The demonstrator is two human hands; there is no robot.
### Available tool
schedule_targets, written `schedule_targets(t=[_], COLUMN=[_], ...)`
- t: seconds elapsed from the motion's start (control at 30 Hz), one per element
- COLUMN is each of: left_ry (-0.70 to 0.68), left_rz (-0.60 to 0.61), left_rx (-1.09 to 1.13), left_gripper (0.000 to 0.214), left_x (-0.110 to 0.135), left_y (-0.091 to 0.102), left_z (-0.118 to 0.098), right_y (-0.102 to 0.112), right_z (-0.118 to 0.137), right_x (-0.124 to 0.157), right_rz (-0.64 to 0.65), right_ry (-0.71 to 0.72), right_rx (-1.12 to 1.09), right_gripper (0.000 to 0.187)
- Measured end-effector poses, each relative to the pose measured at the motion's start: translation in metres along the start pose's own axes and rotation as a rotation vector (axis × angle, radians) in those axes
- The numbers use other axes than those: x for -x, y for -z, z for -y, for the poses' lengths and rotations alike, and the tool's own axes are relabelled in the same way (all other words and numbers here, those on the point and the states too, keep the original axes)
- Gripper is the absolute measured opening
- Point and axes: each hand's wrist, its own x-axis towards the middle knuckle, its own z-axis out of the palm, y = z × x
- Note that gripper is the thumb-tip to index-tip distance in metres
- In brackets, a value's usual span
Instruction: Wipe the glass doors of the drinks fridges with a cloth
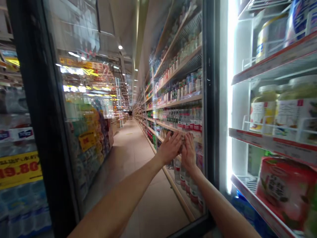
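Note:
A glass cooler door [123,82] with a black frame [211,99] stands swung out in front of me. Both arms reach forward to it. My left hand [170,148] lies flat on the glass with fingers stretched upward. My right hand [189,152] presses the glass right beside it, fingers also extended, and the two hands touch at the fingertips. Neither hand holds anything. To the right the lit cooler interior shows wire shelves [272,142] with large jars [264,107] and a red carton [284,188].
Through the glass a long shop aisle [133,145] runs away, lined on the right with shelves of bottles [183,122]. Stacked packaged goods [91,138] stand on the left. At far left is a yellow price sign [18,168] above packs of water.

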Motion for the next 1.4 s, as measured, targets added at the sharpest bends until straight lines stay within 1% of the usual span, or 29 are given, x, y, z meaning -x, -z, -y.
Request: schedule_targets(t=[0.1,0.17,0.2,0.23,0.3,0.4,0.43,0.47,0.5,0.53,0.57,0.63,0.7,0.73,0.77,0.8,0.83,0.9,0.97,1.0,1.03,1.07,1.1,1.17,1.23,1.27,1.3,1.33,1.4], left_ry=[0.006,0.035,0.078,0.137,0.275,0.437,0.463,0.477,0.482,0.485,0.492,0.507,0.506,0.502,0.499,0.494,0.493,0.501,0.528,0.545,0.560,0.569,0.574,0.573,0.571,0.570,0.571,0.573,0.581], left_rz=[0.017,0.036,0.046,0.053,0.048,0.014,0.008,0.007,0.009,0.013,0.013,0.004,-0.001,-0.001,0.000,0.004,0.012,0.027,0.044,0.046,0.041,0.036,0.033,0.027,0.028,0.027,0.028,0.028,0.027], left_rx=[-0.019,-0.032,-0.041,-0.051,-0.075,-0.104,-0.105,-0.104,-0.103,-0.104,-0.109,-0.122,-0.138,-0.150,-0.166,-0.183,-0.198,-0.216,-0.218,-0.218,-0.221,-0.224,-0.226,-0.227,-0.222,-0.219,-0.216,-0.214,-0.209], left_gripper=[0.048,0.053,0.056,0.059,0.060,0.059,0.058,0.057,0.056,0.055,0.054,0.054,0.054,0.055,0.056,0.056,0.057,0.060,0.061,0.061,0.061,0.061,0.062,0.063,0.066,0.066,0.067,0.067,0.066], left_x=[0.036,0.059,0.069,0.080,0.104,0.139,0.150,0.158,0.165,0.169,0.171,0.173,0.174,0.176,0.179,0.182,0.186,0.192,0.194,0.195,0.194,0.194,0.193,0.193,0.193,0.194,0.194,0.194,0.193], left_y=[0.012,0.027,0.035,0.044,0.062,0.081,0.084,0.086,0.086,0.085,0.084,0.081,0.081,0.082,0.082,0.082,0.082,0.081,0.077,0.075,0.073,0.071,0.070,0.070,0.071,0.072,0.072,0.072,0.072], left_z=[0.007,0.019,0.027,0.035,0.051,0.064,0.065,0.065,0.063,0.061,0.059,0.055,0.053,0.052,0.051,0.049,0.047,0.041,0.035,0.032,0.030,0.029,0.028,0.028,0.028,0.028,0.028,0.028,0.027], right_y=[-0.030,-0.039,-0.040,-0.038,-0.028,-0.007,-0.004,-0.003,-0.006,-0.012,-0.021,-0.041,-0.056,-0.058,-0.057,-0.052,-0.045,-0.029,-0.019,-0.018,-0.020,-0.024,-0.030,-0.044,-0.051,-0.050,-0.046,-0.040,-0.024], right_z=[0.030,0.042,0.043,0.038,0.015,-0.035,-0.045,-0.047,-0.040,-0.025,-0.002,0.056,0.105,0.118,0.121,0.114,0.099,0.055,0.019,0.011,0.012,0.022,0.038,0.077,0.103,0.104,0.097,0.083,0.041], right_x=[0.005,0.003,0.002,0.001,0.002,0.010,0.013,0.016,0.018,0.020,0.023,0.028,0.033,0.035,0.037,0.039,0.040,0.038,0.034,0.032,0.032,0.033,0.035,0.042,0.048,0.050,0.051,0.051,0.049], right_rz=[-0.010,0.018,0.042,0.060,0.057,-0.045,-0.085,-0.120,-0.140,-0.142,-0.134,-0.056,0.091,0.146,0.187,0.203,0.191,0.129,0.015,-0.031,-0.058,-0.058,-0.037,0.077,0.191,0.221,0.229,0.213,0.137], right_ry=[-0.063,-0.062,-0.046,-0.029,-0.035,-0.190,-0.233,-0.245,-0.220,-0.168,-0.084,0.064,0.301,0.363,0.398,0.391,0.349,0.231,0.031,-0.041,-0.074,-0.063,-0.009,0.174,0.334,0.371,0.375,0.348,0.204], right_rx=[0.106,0.127,0.128,0.131,0.160,0.228,0.235,0.225,0.200,0.165,0.118,0.054,-0.042,-0.064,-0.078,-0.076,-0.061,-0.020,0.081,0.111,0.118,0.103,0.068,-0.018,-0.065,-0.068,-0.056,-0.034,0.047], right_gripper=[0.057,0.058,0.057,0.054,0.047,0.044,0.046,0.048,0.051,0.055,0.058,0.064,0.065,0.065,0.066,0.068,0.071,0.075,0.074,0.073,0.072,0.072,0.072,0.074,0.074,0.074,0.073,0.073,0.072])
